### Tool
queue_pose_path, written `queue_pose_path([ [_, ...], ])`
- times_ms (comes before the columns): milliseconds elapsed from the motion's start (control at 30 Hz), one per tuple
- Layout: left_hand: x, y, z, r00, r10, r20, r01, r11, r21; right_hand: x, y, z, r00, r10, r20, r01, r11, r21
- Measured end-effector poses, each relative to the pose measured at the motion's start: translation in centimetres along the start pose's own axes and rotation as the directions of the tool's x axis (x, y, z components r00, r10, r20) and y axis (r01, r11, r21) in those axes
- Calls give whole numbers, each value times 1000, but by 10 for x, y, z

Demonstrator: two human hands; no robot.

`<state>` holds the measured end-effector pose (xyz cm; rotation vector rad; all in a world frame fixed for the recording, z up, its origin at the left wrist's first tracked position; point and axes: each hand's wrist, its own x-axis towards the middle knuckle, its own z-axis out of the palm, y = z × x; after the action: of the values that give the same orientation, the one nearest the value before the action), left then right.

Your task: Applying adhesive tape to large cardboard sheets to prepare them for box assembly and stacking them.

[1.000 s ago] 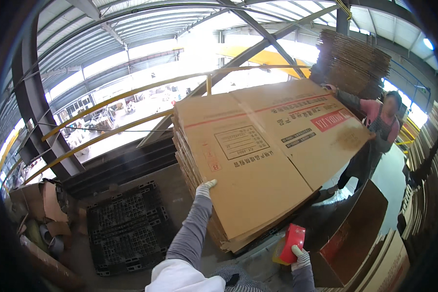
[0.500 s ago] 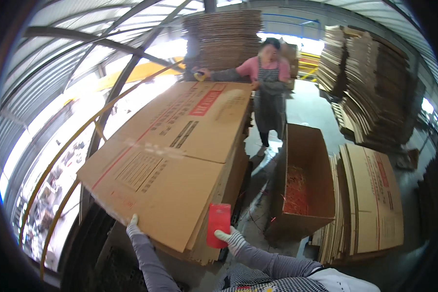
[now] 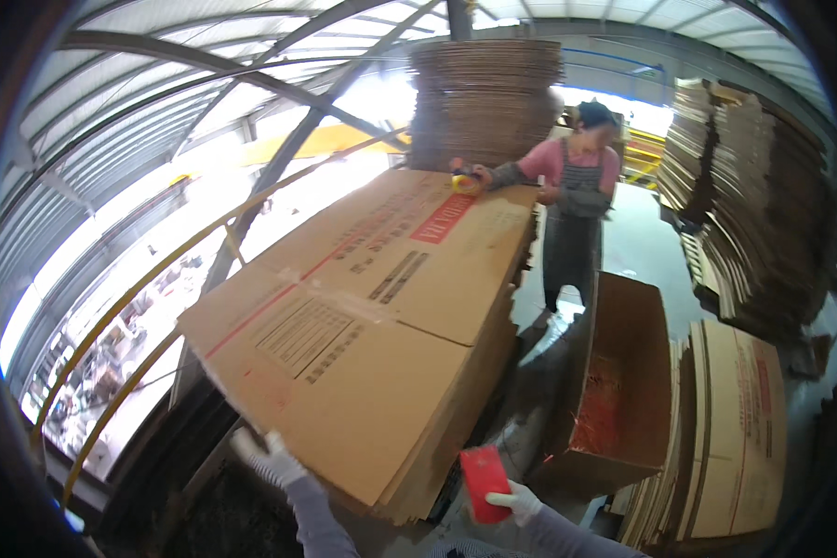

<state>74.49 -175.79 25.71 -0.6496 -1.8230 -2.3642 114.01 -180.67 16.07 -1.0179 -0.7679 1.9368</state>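
A tall stack of flat cardboard boxes [image 3: 344,391] stretches away in front of me. My left hand [image 3: 272,459], in a pale glove, is just beside its near left edge. The fingers are spread and hold nothing; whether they touch the cardboard I cannot tell. A flat red rectangular block or pad [image 3: 484,484] is gripped in my gloved right hand [image 3: 519,505], to the right of the stack's near corner. Across the stack a co-worker [image 3: 577,177] leans over with one arm stretched out, holding a tape dispenser [image 3: 465,181] at the far end of the top sheet.
An open cardboard box [image 3: 656,372] with red strands inside stands to the right. Beside it are more flattened boxes [image 3: 739,428]. Taller stacks [image 3: 763,214] rise behind, and another pile [image 3: 484,102] at the far end. A yellow railing [image 3: 139,307] runs along the left.
My left hand has come off the cardboard edge and its fingers have spread. My right hand has moved the red block away from the stack. The co-worker's tape dispenser has moved onto the top sheet.
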Motion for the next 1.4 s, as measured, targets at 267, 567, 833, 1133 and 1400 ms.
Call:
queue_pose_path([
  [267, -227, 127, 93, 789, 394, 471, -370, 917, -149, -119, 53, -199, 732, 312, -606, 99, 832, 546],
  [567, -700, 143, 83, -476, -87, 875, 288, 925, 248, -312, 149, -395, 427, 385, -819, 494, 659, 567],
  [833, -1121, 25, -50, -798, -587, 138, -182, 453, 873, -518, 223, -520, 97, 510, -855, 854, 399, 335],
  [1133, -1348, -131, -116, -672, -739, -59, 130, -196, 972, -597, 364, -562, -65, 594, -802, 937, 313, 156],
  [1400, -1356, -86, -132, -577, -814, -57, 186, -199, 962, -594, 278, -589, 31, 610, -792, 921, 290, 259],
])
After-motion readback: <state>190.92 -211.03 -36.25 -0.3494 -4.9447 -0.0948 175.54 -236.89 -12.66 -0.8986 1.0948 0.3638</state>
